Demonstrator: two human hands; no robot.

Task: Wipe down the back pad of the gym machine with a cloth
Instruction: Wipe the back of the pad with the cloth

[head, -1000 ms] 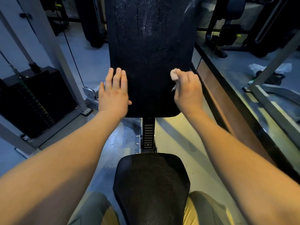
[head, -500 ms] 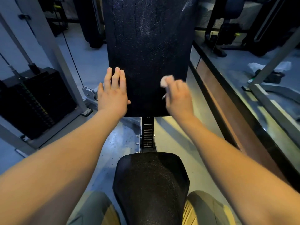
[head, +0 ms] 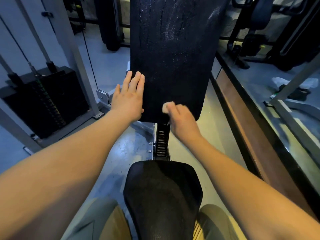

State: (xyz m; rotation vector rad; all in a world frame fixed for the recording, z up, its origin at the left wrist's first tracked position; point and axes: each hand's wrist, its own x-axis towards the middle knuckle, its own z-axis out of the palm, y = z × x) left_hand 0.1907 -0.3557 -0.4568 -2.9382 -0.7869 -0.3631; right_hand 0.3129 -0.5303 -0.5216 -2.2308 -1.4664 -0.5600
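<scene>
Nearest, at bottom centre, a black seat [head: 162,196] between two knees in olive trousers. Just past it, a ribbed adjuster post [head: 161,141] rising to the pad's lower edge. Right of centre, right hand [head: 181,122] curled round a pale cloth [head: 166,107], pressing it onto the bottom of the back pad [head: 171,58], near its rounded lower right corner. Left of centre, left hand [head: 129,99] flat on the pad's left edge, fingers straight and together. Above both hands, cracked, scuffed pad surface, unobstructed. At left, a weight stack [head: 48,101] behind a grey frame upright [head: 81,66], bare floor between. Along the right, a dark ledge [head: 242,118] close beside the pad's edge.
</scene>
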